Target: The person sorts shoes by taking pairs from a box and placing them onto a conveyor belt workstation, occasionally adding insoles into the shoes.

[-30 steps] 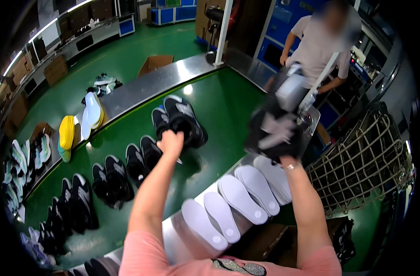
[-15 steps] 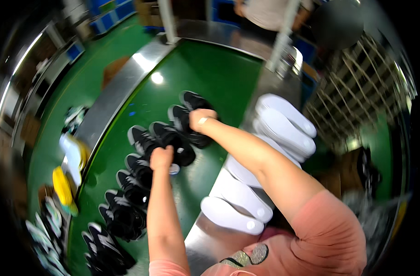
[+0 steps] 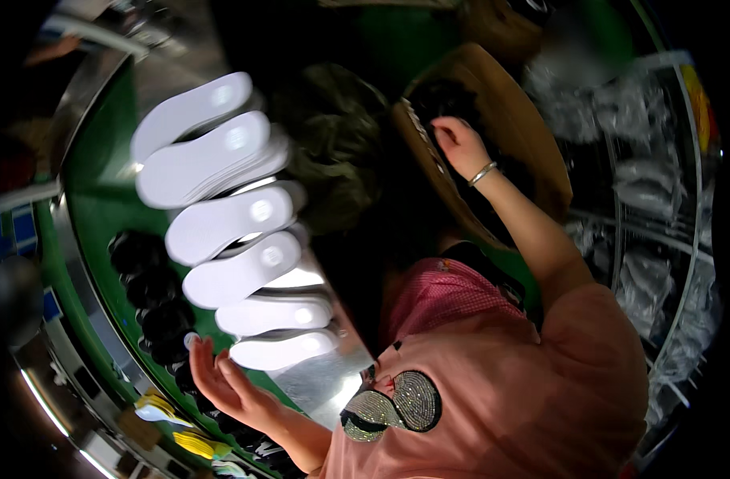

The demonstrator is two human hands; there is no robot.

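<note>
Right hand (image 3: 458, 145) hovers over cardboard box (image 3: 534, 128), black items (image 3: 445, 97) just beyond.

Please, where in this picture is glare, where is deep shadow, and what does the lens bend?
In the head view, glare whitens part of the near metal ledge; dark shadow hides much inside the cardboard box; the far metal ledge looks curved near the rim.
</note>
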